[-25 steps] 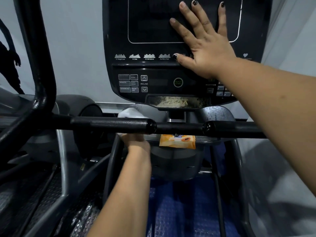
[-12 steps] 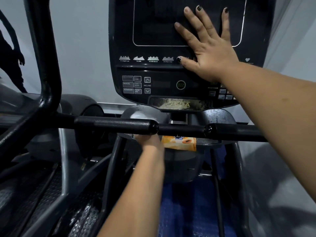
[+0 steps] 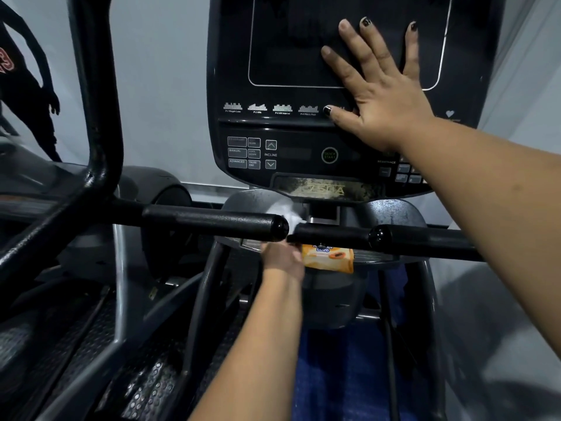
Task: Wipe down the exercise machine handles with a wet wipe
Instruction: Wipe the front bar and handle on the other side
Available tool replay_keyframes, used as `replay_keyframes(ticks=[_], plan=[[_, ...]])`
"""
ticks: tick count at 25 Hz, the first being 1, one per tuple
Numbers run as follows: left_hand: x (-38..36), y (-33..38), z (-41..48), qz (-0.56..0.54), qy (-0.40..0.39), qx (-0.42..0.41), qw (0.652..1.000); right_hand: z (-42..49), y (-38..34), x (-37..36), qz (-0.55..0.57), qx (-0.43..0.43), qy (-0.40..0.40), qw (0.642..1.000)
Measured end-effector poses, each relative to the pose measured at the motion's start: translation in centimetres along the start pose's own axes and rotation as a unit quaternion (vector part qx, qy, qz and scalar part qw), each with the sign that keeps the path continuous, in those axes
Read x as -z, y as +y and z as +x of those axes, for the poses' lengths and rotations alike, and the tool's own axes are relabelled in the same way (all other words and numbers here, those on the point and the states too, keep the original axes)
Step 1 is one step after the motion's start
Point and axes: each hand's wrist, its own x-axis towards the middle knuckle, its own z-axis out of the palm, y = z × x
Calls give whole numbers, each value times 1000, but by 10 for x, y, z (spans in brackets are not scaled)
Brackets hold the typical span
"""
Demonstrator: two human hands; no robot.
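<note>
The right grip (image 3: pixel 385 98) lies flat and spread on the console (image 3: pixel 273 56), holding nothing. The left grip (image 3: pixel 282 256) reaches under the handle (image 3: pixel 212 221) beside the orange pack (image 3: pixel 329 259); its fingers are hidden, so I cannot tell its hold. A white wipe (image 3: pixel 287 211) shows just above the handle's end.

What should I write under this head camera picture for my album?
Right hand flat on the console, left hand under the black handle beside the orange wipes pack.
</note>
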Motion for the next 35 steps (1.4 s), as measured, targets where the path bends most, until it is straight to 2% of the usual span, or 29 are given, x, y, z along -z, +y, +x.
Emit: replay_keyframes(ticks=[2, 4, 6, 9, 11, 15, 17, 20, 24, 26, 28, 30, 33, 35], plan=[[2, -15, 10, -17, 17, 39, 999, 1, 0, 0, 6, 0, -1, 1000], [5, -11, 10, -55, 24, 15, 998, 1, 1, 1, 10, 0, -4, 1000], [18, 18, 12, -87, -30, -16, 996, 0, 2, 0, 5, 0, -5, 1000], [43, 74, 26, -49, -57, -54, 996, 2, 0, 0, 5, 0, -10, 1000], [52, 101, 25, -40, -66, -115, 990, 2, 0, 1, 5, -1, -10, 1000], [66, 130, 25, -7, -23, -180, 983, 0, 2, -1, 3, -6, -12, 1000], [73, 140, 24, 10, 27, -213, 977, 0, 1, -1, 7, -8, -12, 1000], [97, 155, 20, 160, 75, -279, 944, 1, 0, 0, 12, -11, -10, 1000], [125, 172, 7, 318, 12, -391, 864, 0, 0, -1, 7, -16, -9, 1000], [130, 183, -7, 376, 38, -425, 823, 1, 0, -2, 2, -16, -12, 1000], [133, 191, -20, 399, 85, -445, 797, 1, -1, -2, 0, -18, -9, 1000], [132, 197, -29, 398, 98, -442, 798, 2, 0, -3, -4, -19, -6, 1000], [129, 200, -36, 345, 120, -415, 833, 1, -1, -4, -6, -21, -5, 1000], [114, 196, -36, 310, 124, -433, 837, 1, -1, -4, -10, -21, -3, 1000]])
